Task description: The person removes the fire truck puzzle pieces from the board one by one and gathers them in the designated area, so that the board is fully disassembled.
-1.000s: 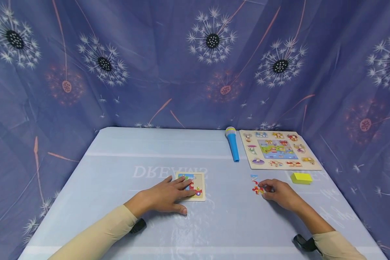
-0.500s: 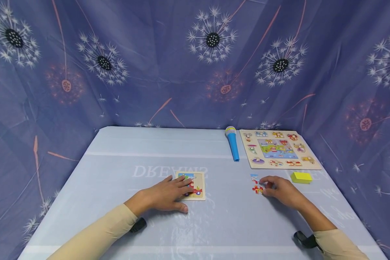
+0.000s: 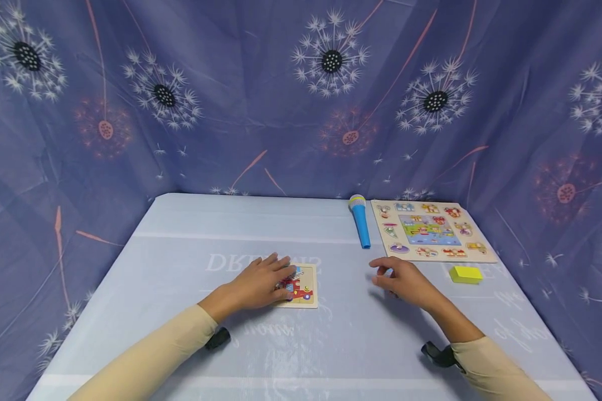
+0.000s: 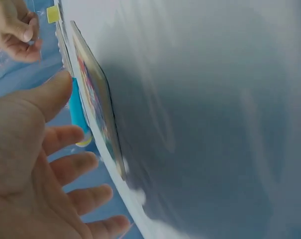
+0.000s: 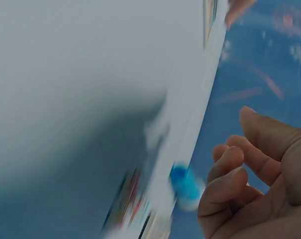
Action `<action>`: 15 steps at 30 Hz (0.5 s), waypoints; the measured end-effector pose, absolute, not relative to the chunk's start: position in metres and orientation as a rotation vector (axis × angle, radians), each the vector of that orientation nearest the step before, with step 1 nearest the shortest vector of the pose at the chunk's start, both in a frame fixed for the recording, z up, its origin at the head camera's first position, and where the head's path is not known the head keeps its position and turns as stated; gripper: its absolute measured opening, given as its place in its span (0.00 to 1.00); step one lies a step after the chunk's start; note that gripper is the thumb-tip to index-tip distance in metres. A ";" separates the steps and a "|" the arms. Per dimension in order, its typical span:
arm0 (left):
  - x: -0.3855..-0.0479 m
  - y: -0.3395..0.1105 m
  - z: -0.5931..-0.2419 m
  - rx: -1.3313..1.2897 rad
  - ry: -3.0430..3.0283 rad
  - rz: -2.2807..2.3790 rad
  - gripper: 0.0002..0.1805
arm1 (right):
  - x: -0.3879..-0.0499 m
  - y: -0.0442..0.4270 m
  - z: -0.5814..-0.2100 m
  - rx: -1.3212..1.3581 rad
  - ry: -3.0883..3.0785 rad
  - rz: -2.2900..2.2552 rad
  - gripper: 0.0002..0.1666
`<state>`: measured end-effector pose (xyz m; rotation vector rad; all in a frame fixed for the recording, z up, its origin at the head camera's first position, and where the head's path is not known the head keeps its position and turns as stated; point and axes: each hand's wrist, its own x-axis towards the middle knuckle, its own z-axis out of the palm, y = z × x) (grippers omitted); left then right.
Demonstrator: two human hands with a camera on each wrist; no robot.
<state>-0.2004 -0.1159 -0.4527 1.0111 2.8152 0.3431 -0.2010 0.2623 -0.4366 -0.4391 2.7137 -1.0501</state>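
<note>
A small square wooden jigsaw puzzle (image 3: 307, 284), with a red vehicle in its picture, lies on the table left of centre. My left hand (image 3: 263, 284) is over its left part with fingers spread, hiding that side; the left wrist view shows the palm and fingers (image 4: 73, 164) holding nothing. To the right, my right hand (image 3: 403, 281) is above the table with loosely bent fingers. In the right wrist view its thumb stands apart from the fingers, and nothing shows between them. Blurred colourful puzzle pieces (image 5: 128, 196) appear below that hand; in the head view it covers them.
A blue toy microphone (image 3: 361, 225) lies towards the back. Beside it is a larger wooden peg puzzle board (image 3: 388, 248) with several pictured pieces. A yellow block (image 3: 465, 274) sits in front of that board. Patterned blue cloth (image 3: 251, 111) hangs behind and at the sides.
My right hand has moved left and away from me, over the loose pieces that showed beside it. My left hand has shifted slightly, its thumb drawn in onto the small puzzle's near edge.
</note>
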 end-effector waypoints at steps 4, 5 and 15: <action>-0.204 -0.112 -0.455 0.969 2.802 0.295 0.37 | -0.200 0.215 -0.439 -0.531 2.673 -1.057 0.24; -0.205 -0.112 -0.455 0.963 2.794 0.283 0.37 | -0.199 0.204 -0.441 -0.557 2.662 -1.051 0.24; -0.205 -0.112 -0.462 0.930 2.794 0.224 0.37 | -0.194 0.131 -0.456 -0.839 2.689 -0.837 0.24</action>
